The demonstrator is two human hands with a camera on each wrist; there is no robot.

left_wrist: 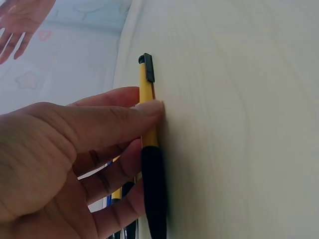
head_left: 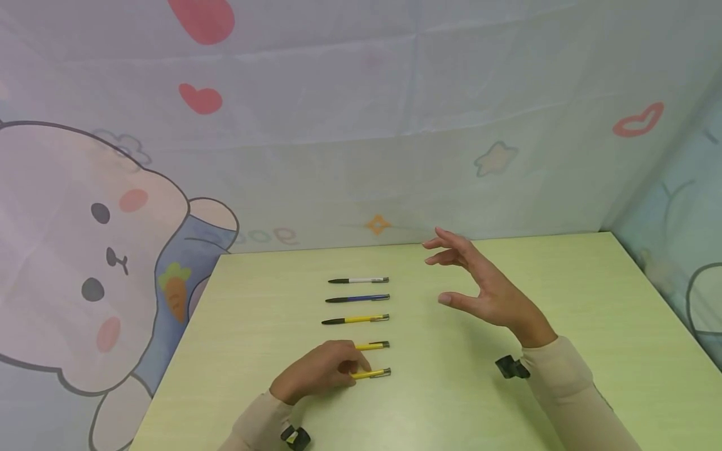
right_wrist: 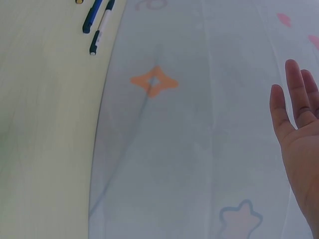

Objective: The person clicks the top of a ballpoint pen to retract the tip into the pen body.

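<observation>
My left hand [head_left: 324, 369] pinches the nearest yellow pen [head_left: 372, 374] between thumb and fingers, low over the table. In the left wrist view this yellow pen [left_wrist: 146, 92] shows its black grip and dark clip. A second yellow pen [head_left: 375, 345] lies just beyond, partly hidden by the hand. Farther back, in a column, lie a third yellow pen [head_left: 361, 319], a blue pen [head_left: 361, 298] and a white pen [head_left: 361, 280]. My right hand [head_left: 479, 285] is raised to the right of the pens, fingers spread and holding nothing.
The pale wood-look table [head_left: 440, 401] meets a hanging printed cloth [head_left: 338, 156] at its back edge. More cloth [head_left: 688, 250] hangs along the right side. A large cartoon animal [head_left: 68, 250] is printed at the left.
</observation>
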